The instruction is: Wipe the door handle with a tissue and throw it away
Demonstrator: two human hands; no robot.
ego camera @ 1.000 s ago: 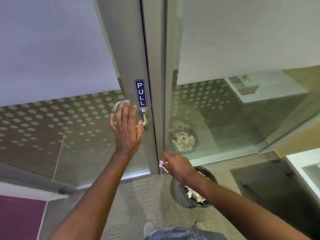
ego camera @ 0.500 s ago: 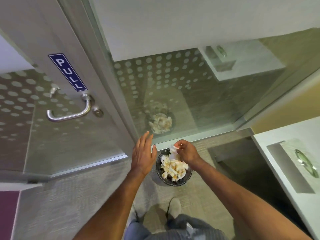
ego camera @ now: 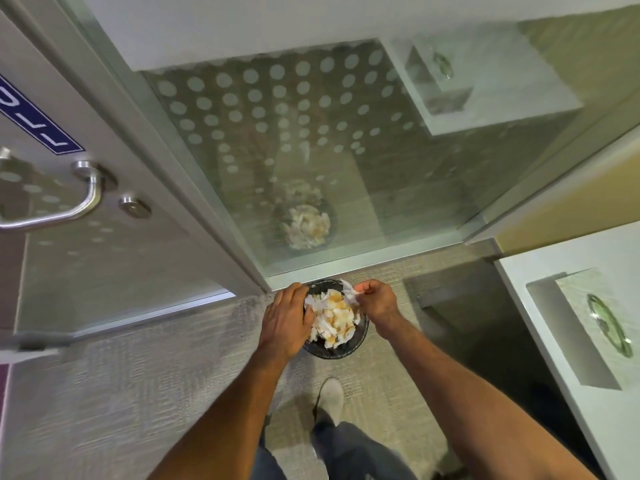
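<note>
A black mesh waste bin [ego camera: 346,351] stands on the carpet at the foot of the glass wall, filled with crumpled white and yellowish tissues. My right hand [ego camera: 377,301] pinches a white tissue [ego camera: 349,292] just above the bin's far rim. My left hand [ego camera: 285,322] hangs over the bin's left edge, fingers curled downward, nothing held. The curved steel door handle [ego camera: 69,206] is on the glass door at the far left, under a blue PULL sign [ego camera: 38,123], well apart from both hands.
A dotted frosted glass panel [ego camera: 311,140] rises right behind the bin and mirrors it. A white counter [ego camera: 540,271] with a tissue box [ego camera: 595,323] runs along the right. My shoe [ego camera: 330,396] stands on the carpet just before the bin.
My left hand has come off the door handle and dropped down to the bin's left edge. My right hand, still pinching the tissue, sank lower over the bin. The view tilted downward.
</note>
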